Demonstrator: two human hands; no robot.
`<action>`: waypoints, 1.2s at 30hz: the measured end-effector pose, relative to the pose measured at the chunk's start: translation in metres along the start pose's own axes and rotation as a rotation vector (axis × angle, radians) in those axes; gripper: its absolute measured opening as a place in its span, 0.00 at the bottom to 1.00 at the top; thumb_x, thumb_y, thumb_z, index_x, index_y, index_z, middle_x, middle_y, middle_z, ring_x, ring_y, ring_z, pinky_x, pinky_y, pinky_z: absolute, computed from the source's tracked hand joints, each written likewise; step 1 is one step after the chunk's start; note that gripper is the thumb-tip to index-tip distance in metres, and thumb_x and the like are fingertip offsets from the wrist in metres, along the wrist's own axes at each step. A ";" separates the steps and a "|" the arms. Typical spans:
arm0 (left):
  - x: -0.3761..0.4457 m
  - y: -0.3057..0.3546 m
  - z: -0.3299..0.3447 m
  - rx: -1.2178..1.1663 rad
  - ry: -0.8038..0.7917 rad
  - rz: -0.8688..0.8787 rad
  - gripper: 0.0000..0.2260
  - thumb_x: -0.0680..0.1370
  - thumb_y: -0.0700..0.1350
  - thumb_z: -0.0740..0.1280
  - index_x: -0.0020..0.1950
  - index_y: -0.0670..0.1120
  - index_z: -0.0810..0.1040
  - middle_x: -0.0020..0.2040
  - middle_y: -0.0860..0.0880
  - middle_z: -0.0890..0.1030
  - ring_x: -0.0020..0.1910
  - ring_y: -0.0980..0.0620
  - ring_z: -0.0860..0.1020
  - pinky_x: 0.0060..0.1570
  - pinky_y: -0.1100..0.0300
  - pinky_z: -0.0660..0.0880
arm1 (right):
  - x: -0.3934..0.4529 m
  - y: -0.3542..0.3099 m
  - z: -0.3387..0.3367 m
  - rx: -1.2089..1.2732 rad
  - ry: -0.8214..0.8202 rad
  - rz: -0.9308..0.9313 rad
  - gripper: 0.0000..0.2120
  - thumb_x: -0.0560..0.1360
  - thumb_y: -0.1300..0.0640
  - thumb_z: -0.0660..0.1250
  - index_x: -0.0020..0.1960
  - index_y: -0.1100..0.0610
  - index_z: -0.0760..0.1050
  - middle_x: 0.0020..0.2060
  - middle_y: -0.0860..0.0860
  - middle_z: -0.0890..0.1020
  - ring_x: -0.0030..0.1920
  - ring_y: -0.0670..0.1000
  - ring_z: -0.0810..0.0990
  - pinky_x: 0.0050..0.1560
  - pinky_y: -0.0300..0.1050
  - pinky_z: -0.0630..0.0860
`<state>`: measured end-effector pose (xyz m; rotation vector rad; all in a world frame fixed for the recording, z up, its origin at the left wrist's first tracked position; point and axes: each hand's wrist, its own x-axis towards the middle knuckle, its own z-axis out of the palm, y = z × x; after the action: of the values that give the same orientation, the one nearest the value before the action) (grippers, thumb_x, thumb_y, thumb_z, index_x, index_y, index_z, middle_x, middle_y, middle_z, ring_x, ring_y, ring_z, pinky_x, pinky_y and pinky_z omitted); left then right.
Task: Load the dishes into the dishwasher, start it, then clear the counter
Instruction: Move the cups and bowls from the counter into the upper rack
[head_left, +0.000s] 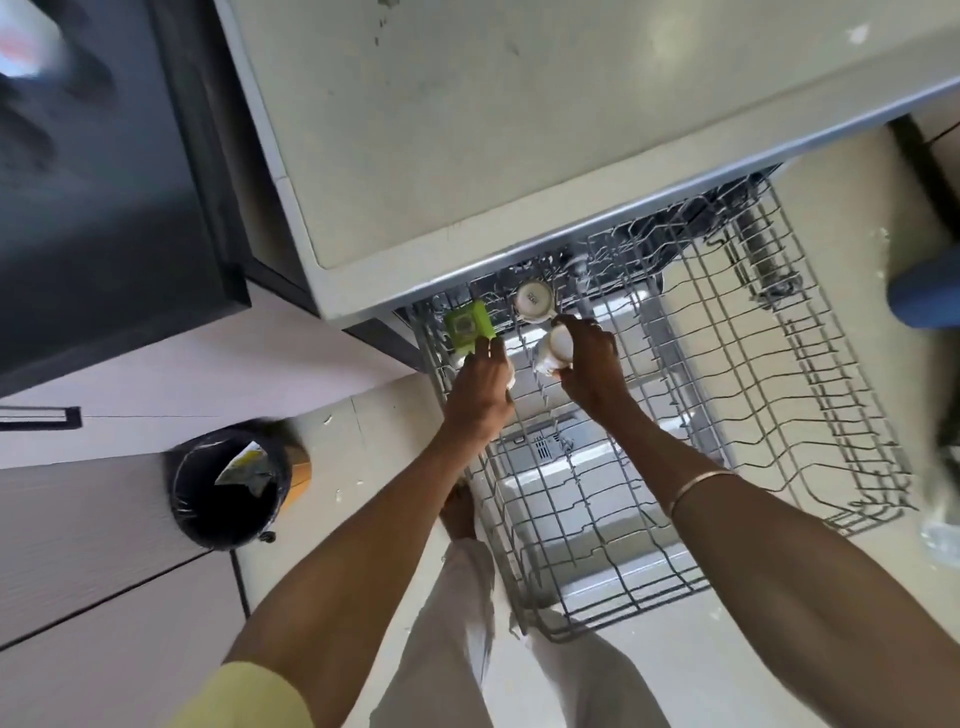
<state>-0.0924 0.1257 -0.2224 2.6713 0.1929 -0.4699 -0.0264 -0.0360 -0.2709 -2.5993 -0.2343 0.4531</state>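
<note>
- The dishwasher rack (675, 415) is pulled out from under the desk (519, 130), over the open door, and both of the person's arms reach to its far left corner.
- The right hand (587, 358) has its fingers curled round a white cup (553, 351), held on its side just above the rack wires.
- The left hand (480, 387) is at the rack's left edge, fingertips touching a green mug (467, 325) that stands upside down in the corner; something white shows under its palm, and whether the hand grasps anything cannot be told.
- A second white cup (534, 301) sits upside down in the far row, just beyond the right hand and to the right of the green mug.
- A thin bangle (701, 486) circles the right forearm.
- On the floor to the left stands a black-lined bin (228, 493) with a scrap of packaging inside.
- The near and right parts of the rack hold only bare tines.
</note>
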 end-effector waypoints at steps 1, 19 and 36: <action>0.002 -0.001 0.002 -0.006 -0.011 -0.006 0.35 0.72 0.33 0.72 0.75 0.39 0.60 0.68 0.38 0.69 0.58 0.42 0.77 0.49 0.52 0.81 | 0.003 0.001 0.003 -0.045 -0.007 -0.006 0.38 0.63 0.64 0.75 0.70 0.50 0.68 0.59 0.55 0.79 0.59 0.61 0.77 0.56 0.55 0.77; -0.009 -0.003 0.002 0.169 0.088 0.013 0.31 0.73 0.32 0.68 0.75 0.39 0.63 0.72 0.37 0.67 0.69 0.37 0.68 0.68 0.47 0.68 | -0.025 -0.004 -0.020 -0.127 -0.004 -0.034 0.42 0.63 0.61 0.78 0.73 0.55 0.64 0.65 0.58 0.73 0.65 0.61 0.71 0.63 0.57 0.71; -0.125 -0.029 -0.203 -0.250 0.688 0.191 0.13 0.74 0.31 0.67 0.57 0.39 0.80 0.54 0.42 0.82 0.52 0.43 0.80 0.55 0.52 0.79 | -0.056 -0.214 -0.191 0.021 0.330 -0.407 0.09 0.75 0.57 0.63 0.55 0.52 0.77 0.47 0.52 0.79 0.52 0.55 0.75 0.51 0.48 0.74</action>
<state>-0.1548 0.2304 -0.0158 2.4642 0.1750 0.5120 -0.0273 0.0529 0.0080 -2.4679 -0.6197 -0.1145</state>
